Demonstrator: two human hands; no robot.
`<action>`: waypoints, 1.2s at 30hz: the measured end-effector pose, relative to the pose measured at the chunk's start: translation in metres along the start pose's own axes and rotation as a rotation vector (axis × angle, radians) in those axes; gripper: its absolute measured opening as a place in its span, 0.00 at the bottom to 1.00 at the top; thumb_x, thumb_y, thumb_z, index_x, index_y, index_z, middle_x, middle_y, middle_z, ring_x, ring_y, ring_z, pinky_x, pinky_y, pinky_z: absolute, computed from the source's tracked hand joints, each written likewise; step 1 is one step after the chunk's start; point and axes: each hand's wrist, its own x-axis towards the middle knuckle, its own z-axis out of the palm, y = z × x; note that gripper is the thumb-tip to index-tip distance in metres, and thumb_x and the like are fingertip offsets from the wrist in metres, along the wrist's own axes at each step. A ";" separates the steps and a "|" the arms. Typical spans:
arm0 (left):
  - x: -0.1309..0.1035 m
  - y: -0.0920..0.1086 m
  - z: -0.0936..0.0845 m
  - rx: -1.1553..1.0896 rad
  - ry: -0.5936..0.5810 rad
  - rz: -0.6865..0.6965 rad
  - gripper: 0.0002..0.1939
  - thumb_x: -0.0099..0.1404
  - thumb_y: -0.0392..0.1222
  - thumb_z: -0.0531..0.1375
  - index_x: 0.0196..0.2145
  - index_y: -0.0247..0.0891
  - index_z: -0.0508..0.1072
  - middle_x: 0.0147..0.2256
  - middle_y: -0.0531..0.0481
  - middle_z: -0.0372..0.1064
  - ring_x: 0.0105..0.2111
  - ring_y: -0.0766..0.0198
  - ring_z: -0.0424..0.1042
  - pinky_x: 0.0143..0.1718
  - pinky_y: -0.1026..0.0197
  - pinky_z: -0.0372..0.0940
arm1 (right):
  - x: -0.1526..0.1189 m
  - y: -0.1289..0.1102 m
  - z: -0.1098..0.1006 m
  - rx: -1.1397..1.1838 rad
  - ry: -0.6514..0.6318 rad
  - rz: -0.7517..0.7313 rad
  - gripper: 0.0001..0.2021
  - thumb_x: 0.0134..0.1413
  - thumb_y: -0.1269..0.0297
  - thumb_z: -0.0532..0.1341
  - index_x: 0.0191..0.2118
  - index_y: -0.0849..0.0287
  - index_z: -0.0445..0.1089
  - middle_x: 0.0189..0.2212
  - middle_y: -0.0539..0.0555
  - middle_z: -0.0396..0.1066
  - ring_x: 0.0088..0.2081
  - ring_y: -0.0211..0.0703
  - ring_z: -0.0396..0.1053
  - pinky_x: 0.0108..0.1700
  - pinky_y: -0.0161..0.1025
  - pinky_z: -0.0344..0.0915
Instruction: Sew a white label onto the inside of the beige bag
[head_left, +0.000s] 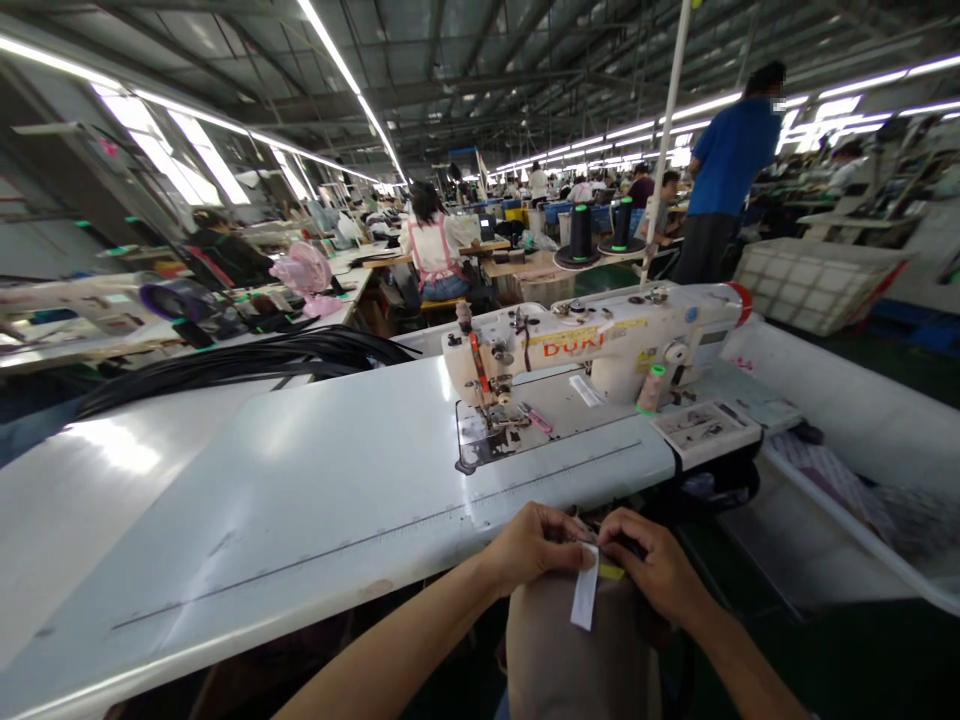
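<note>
In front of the table edge, my left hand (534, 548) is closed, its thumb and fingers pinching the upper end of a white strip (584, 598) that looks like a label. My right hand (651, 560) is closed in a pinch close beside it; what lies between its fingertips is too small to make out. Under both hands is a brownish-grey fabric piece (559, 650), and a small yellow piece (611, 572) shows near the right thumb. Beyond them stands a white sewing machine (615, 345) with its needle area to the left.
Pink-handled snips (535, 418) and a white slip (586, 391) lie on the machine bed. A thread cone (651, 390) stands near a picture-covered box (706, 432). Black strips (247, 358) are piled at left. Behind are a pink fan (301, 272), a seated person (435, 245) and a standing person (731, 165).
</note>
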 end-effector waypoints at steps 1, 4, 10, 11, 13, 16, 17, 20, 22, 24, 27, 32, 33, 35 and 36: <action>0.000 0.000 0.000 -0.016 0.003 -0.022 0.16 0.40 0.45 0.73 0.27 0.33 0.79 0.27 0.51 0.74 0.25 0.69 0.66 0.30 0.65 0.59 | 0.000 -0.001 0.001 0.006 0.006 -0.014 0.08 0.58 0.61 0.58 0.30 0.57 0.68 0.31 0.50 0.68 0.36 0.40 0.68 0.41 0.37 0.62; -0.001 0.001 0.001 -0.031 0.014 -0.058 0.17 0.39 0.44 0.74 0.25 0.32 0.77 0.23 0.53 0.72 0.23 0.71 0.65 0.29 0.66 0.58 | -0.001 -0.002 0.002 0.034 0.020 -0.031 0.08 0.57 0.62 0.59 0.29 0.58 0.69 0.31 0.50 0.68 0.36 0.40 0.68 0.41 0.36 0.62; -0.001 0.001 0.002 -0.020 0.009 -0.028 0.17 0.40 0.47 0.73 0.25 0.32 0.77 0.26 0.52 0.72 0.24 0.70 0.65 0.30 0.65 0.59 | 0.000 -0.004 -0.002 0.074 -0.030 0.093 0.03 0.56 0.65 0.59 0.35 0.56 0.68 0.33 0.49 0.70 0.37 0.41 0.69 0.41 0.37 0.63; -0.001 0.001 0.002 -0.010 0.009 -0.024 0.18 0.40 0.47 0.73 0.25 0.32 0.77 0.25 0.52 0.72 0.24 0.70 0.64 0.29 0.65 0.58 | 0.001 -0.004 -0.001 0.099 -0.022 0.099 0.01 0.56 0.66 0.58 0.35 0.57 0.66 0.32 0.49 0.69 0.37 0.40 0.68 0.40 0.37 0.63; -0.001 0.002 0.003 0.006 0.019 -0.024 0.18 0.40 0.47 0.73 0.25 0.32 0.77 0.24 0.53 0.71 0.22 0.71 0.63 0.28 0.65 0.57 | 0.001 -0.004 0.003 0.168 0.014 0.087 0.04 0.55 0.68 0.59 0.32 0.56 0.61 0.30 0.47 0.68 0.34 0.38 0.67 0.38 0.36 0.64; -0.003 0.002 0.003 0.002 0.037 -0.025 0.18 0.40 0.47 0.73 0.25 0.32 0.77 0.22 0.53 0.70 0.22 0.72 0.62 0.26 0.66 0.56 | 0.002 -0.005 0.004 0.193 0.018 0.107 0.06 0.54 0.67 0.60 0.31 0.56 0.59 0.29 0.48 0.69 0.33 0.38 0.68 0.37 0.36 0.65; -0.003 0.001 0.003 0.009 0.047 -0.015 0.17 0.40 0.47 0.73 0.25 0.32 0.77 0.22 0.53 0.70 0.22 0.71 0.62 0.26 0.66 0.56 | 0.001 -0.007 0.002 0.145 0.018 0.107 0.04 0.54 0.67 0.60 0.33 0.56 0.62 0.31 0.49 0.70 0.35 0.39 0.69 0.39 0.37 0.66; -0.004 0.000 0.005 0.054 0.086 0.032 0.17 0.42 0.46 0.72 0.26 0.32 0.77 0.23 0.53 0.70 0.23 0.71 0.62 0.27 0.66 0.56 | -0.004 -0.017 -0.007 -0.153 0.148 -0.030 0.10 0.58 0.64 0.58 0.45 0.54 0.68 0.42 0.55 0.70 0.43 0.44 0.70 0.46 0.43 0.66; -0.004 -0.001 0.007 0.071 0.086 0.063 0.16 0.43 0.46 0.72 0.27 0.32 0.77 0.24 0.52 0.71 0.24 0.70 0.63 0.28 0.66 0.57 | -0.010 -0.024 -0.009 -0.373 0.235 -0.192 0.12 0.59 0.65 0.57 0.47 0.51 0.69 0.42 0.55 0.70 0.44 0.46 0.69 0.47 0.45 0.65; -0.003 -0.001 0.008 0.067 0.070 0.095 0.16 0.44 0.45 0.72 0.27 0.32 0.77 0.25 0.52 0.71 0.25 0.69 0.64 0.29 0.65 0.58 | -0.016 -0.030 -0.004 -0.501 0.225 -0.307 0.09 0.58 0.66 0.58 0.44 0.51 0.71 0.36 0.54 0.71 0.40 0.46 0.69 0.43 0.45 0.66; -0.002 -0.003 0.009 0.062 0.071 0.129 0.14 0.43 0.43 0.72 0.26 0.31 0.76 0.26 0.51 0.72 0.26 0.68 0.65 0.31 0.66 0.59 | -0.021 -0.032 0.010 -0.539 0.190 -0.376 0.07 0.59 0.70 0.57 0.41 0.55 0.69 0.34 0.54 0.71 0.37 0.44 0.68 0.40 0.43 0.67; -0.004 -0.003 0.008 0.066 0.073 0.125 0.14 0.44 0.40 0.72 0.29 0.32 0.78 0.27 0.51 0.73 0.27 0.68 0.66 0.31 0.67 0.61 | -0.025 -0.024 0.026 -0.579 0.244 -0.442 0.08 0.59 0.76 0.55 0.40 0.57 0.65 0.35 0.55 0.70 0.40 0.44 0.68 0.44 0.44 0.68; -0.005 -0.002 0.008 0.083 0.070 0.138 0.14 0.45 0.41 0.71 0.29 0.32 0.78 0.28 0.50 0.74 0.27 0.68 0.67 0.31 0.66 0.61 | -0.027 -0.022 0.027 -0.582 0.264 -0.466 0.09 0.58 0.77 0.55 0.42 0.57 0.64 0.36 0.55 0.71 0.41 0.44 0.68 0.45 0.43 0.67; -0.005 -0.001 0.008 0.134 0.060 0.184 0.12 0.47 0.41 0.70 0.29 0.32 0.79 0.29 0.48 0.75 0.29 0.66 0.68 0.33 0.66 0.63 | -0.031 -0.018 0.029 -0.581 0.300 -0.513 0.12 0.57 0.79 0.55 0.44 0.57 0.64 0.37 0.56 0.71 0.43 0.43 0.68 0.47 0.43 0.68; -0.005 0.000 0.007 0.161 0.049 0.208 0.11 0.49 0.41 0.70 0.29 0.32 0.79 0.29 0.48 0.75 0.30 0.65 0.69 0.33 0.65 0.63 | -0.033 -0.017 0.030 -0.578 0.311 -0.528 0.14 0.57 0.80 0.54 0.45 0.57 0.63 0.38 0.56 0.72 0.43 0.43 0.69 0.47 0.43 0.68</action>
